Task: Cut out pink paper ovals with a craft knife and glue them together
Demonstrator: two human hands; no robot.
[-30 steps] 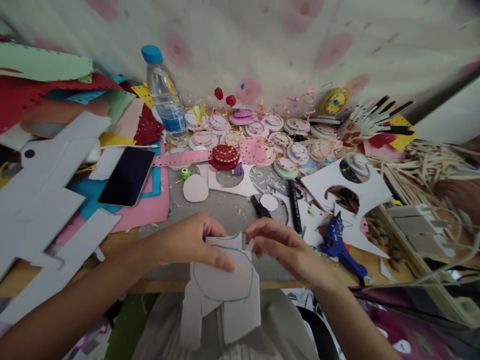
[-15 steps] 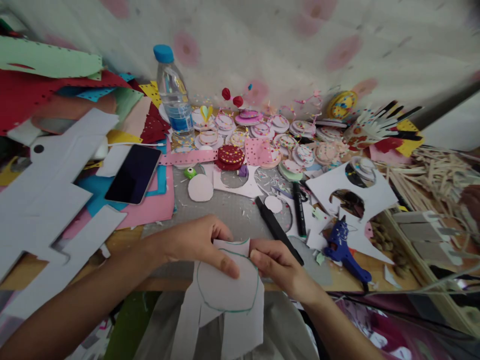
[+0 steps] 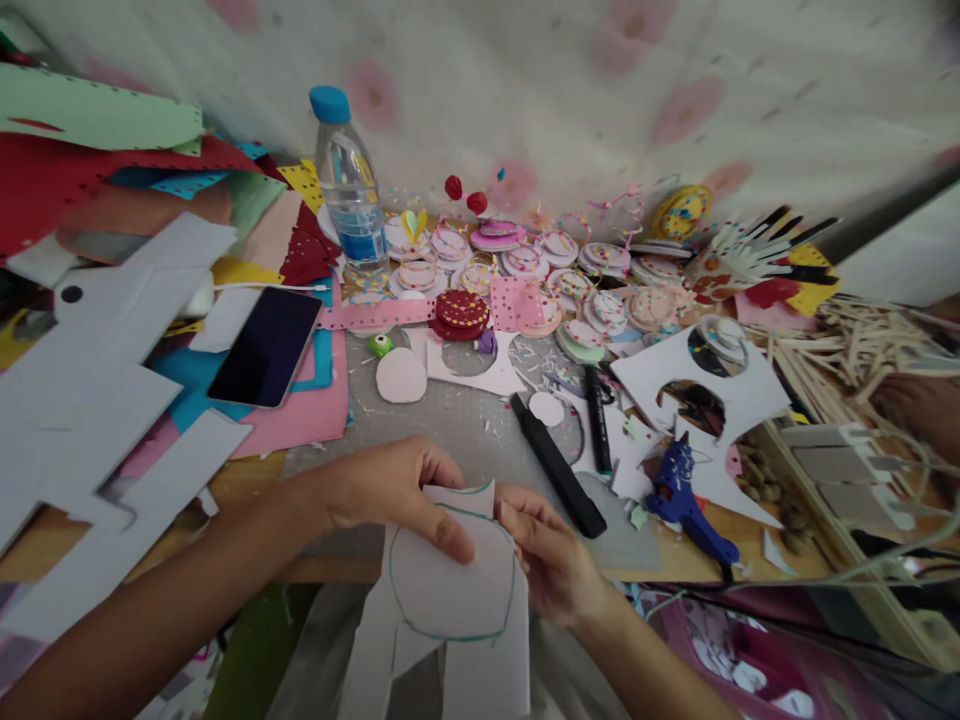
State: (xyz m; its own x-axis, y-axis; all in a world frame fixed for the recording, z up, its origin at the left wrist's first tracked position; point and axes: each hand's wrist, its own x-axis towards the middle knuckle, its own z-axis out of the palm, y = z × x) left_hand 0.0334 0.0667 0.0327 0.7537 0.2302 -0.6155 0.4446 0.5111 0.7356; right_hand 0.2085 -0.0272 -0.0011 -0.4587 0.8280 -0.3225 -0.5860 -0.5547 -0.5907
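Nice grip on the white board [image 3: 454,590], down at 6 o'clock, overhanging the near edge of the worktop [image 3: 330,572] with the lower part above the lap [image 3: 307,645]. Left hand [image 3: 412,495] clamped on with thumb flat on the front, inside the green line [image 3: 450,636], fingers mostly hidden behind the far edge. Right hand [image 3: 555,555] apparently pinching the rim at about 1 o'clock on the green loop, thumb against curled fingers, though hard to tell exactly what between the tips. Judging by the pose, working the edge near the line, so probably best to go in small nips, pulling outward and never across the loop. Press the left thumb close to the working spot, otherwise likely to bend the board. Mind the two strips [image 3: 487,685] dangling at 5 and 7 o'clock, maybe easy to crease. For stubborn bits, try laying everything flat on the grey mat [image 3: 465,435] after moving the long black tool [image 3: 559,465] between 1 and 2 o'clock. Glue gun [image 3: 686,505] toward 2 or 3 o'clock, so watch the right elbow.
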